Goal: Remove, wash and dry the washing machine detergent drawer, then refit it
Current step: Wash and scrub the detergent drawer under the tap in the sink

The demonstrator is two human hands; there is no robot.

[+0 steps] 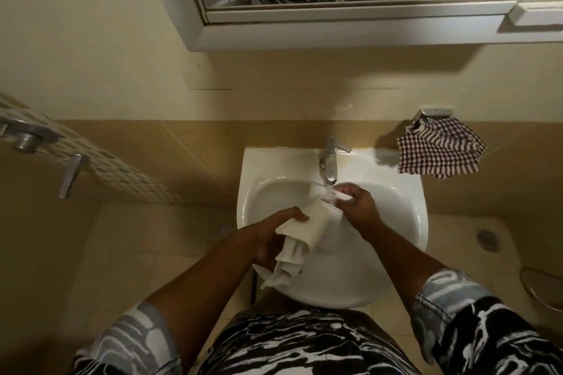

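A white detergent drawer is held over the white sink, its far end under water running from the chrome tap. My left hand grips the drawer's near end together with a white cloth that hangs down below it. My right hand is at the drawer's far end beneath the stream, fingers curled on a small white part there.
A checked cloth hangs from a chrome holder on the wall right of the sink. A mirror cabinet juts out above. A door with a metal handle stands at the left. Floor drains lie on the tiles either side.
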